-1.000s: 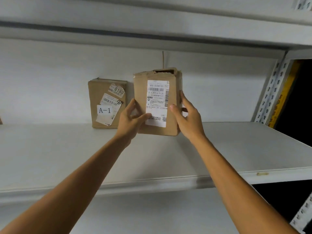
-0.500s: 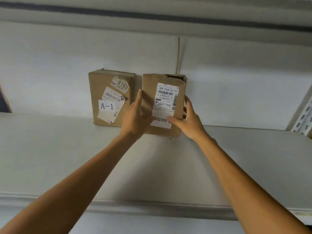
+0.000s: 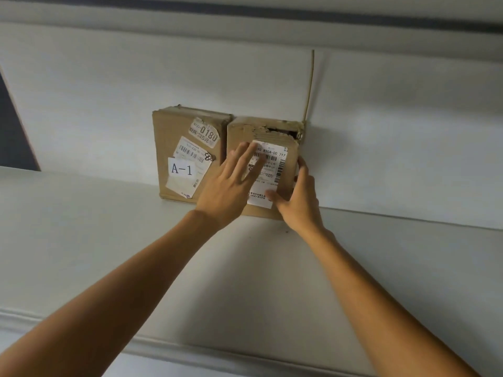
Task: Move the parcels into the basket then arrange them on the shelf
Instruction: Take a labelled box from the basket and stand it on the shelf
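Observation:
Two brown cardboard parcels stand upright side by side against the white back wall of the shelf [image 3: 114, 240]. The left parcel [image 3: 174, 142] carries an "A-1" label and several stickers. The right parcel [image 3: 288, 148] has a torn top edge and a white shipping label. My left hand [image 3: 231, 183] lies flat on the front of the right parcel with straight, spread fingers. My right hand [image 3: 296, 197] holds that parcel's lower right corner, thumb on the front label and fingers round the right side. The basket is out of view.
The white shelf board stretches wide to both sides of the parcels, with its front lip [image 3: 190, 349] near me. Another shelf's underside [image 3: 245, 12] runs overhead. A thin vertical seam [image 3: 309, 85] marks the back wall above the right parcel.
The right parcel went from held above the shelf to standing at the back wall beside the left parcel. My left hand let go of its edge and now lies flat on its front.

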A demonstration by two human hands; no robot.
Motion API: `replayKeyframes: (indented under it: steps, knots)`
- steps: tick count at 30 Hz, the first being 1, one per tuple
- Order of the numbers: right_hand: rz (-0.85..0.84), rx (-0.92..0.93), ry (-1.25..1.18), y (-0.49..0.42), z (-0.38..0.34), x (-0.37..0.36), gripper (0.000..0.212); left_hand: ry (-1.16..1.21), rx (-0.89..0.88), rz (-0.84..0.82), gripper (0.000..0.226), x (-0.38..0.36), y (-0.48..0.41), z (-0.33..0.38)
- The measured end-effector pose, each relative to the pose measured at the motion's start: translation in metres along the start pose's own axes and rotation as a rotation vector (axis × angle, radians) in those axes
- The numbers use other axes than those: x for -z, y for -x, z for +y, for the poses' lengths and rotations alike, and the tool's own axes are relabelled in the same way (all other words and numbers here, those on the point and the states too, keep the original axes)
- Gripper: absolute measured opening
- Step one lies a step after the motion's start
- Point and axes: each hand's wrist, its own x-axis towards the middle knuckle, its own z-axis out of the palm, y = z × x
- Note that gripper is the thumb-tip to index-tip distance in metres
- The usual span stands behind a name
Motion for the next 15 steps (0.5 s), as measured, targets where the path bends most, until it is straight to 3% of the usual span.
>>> replayKeyframes:
  steps: [4,8,9,15]
  knots:
    - [0.004,-0.111,0.043,0.004,-0.008,-0.001,0.088,0.057,-0.017,-0.055,0.097,0.007,0.004,-0.001]
    - [0.045,-0.328,-0.275,0.015,0.002,0.007,0.024,0.284,-0.077,-0.279,0.071,0.017,0.018,-0.002]
    - [0.064,-0.338,-0.32,0.022,0.006,0.011,0.017,0.391,-0.082,-0.305,0.064,0.021,0.022,-0.002]
    - [0.008,-0.24,-0.019,0.084,-0.002,0.059,0.038,0.761,-0.064,-0.423,0.056,0.046,0.034,0.016]
